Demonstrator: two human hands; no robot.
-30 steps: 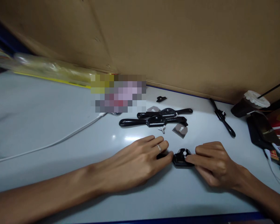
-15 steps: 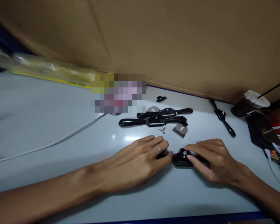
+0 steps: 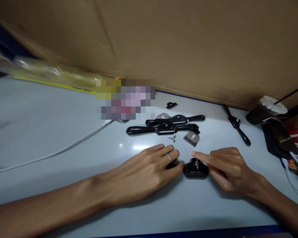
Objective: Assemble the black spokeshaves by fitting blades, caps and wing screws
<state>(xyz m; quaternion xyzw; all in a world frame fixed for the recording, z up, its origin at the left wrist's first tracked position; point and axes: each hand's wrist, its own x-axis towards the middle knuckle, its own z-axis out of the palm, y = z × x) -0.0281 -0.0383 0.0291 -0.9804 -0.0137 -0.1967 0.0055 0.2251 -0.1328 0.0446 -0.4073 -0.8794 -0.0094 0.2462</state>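
Note:
A black spokeshave (image 3: 195, 175) lies on the table between my hands, with a small silver screw (image 3: 196, 164) on its middle. My left hand (image 3: 151, 168), with a ring on one finger, is closed around the left handle, which is mostly covered. On the other side my right hand (image 3: 228, 168) has its other fingers curled over the right handle, hiding it. Its index finger stretches over the top of the body, and its thumb is against the body's right end. The edge of a pale blade shows behind the screw.
Behind lie two black spokeshaves (image 3: 136, 130), loose blades (image 3: 192, 138), a wing screw (image 3: 172, 137) and a black cap piece (image 3: 171, 105). Another spokeshave (image 3: 241, 132) and a lidded drink cup (image 3: 258, 114) are at right. A white cable (image 3: 74, 143) crosses the left. A brown board rises behind.
My right thumb and index finger have come off the screw. The index finger now reaches up and left, and the thumb has drawn back right. My left hand has stayed put.

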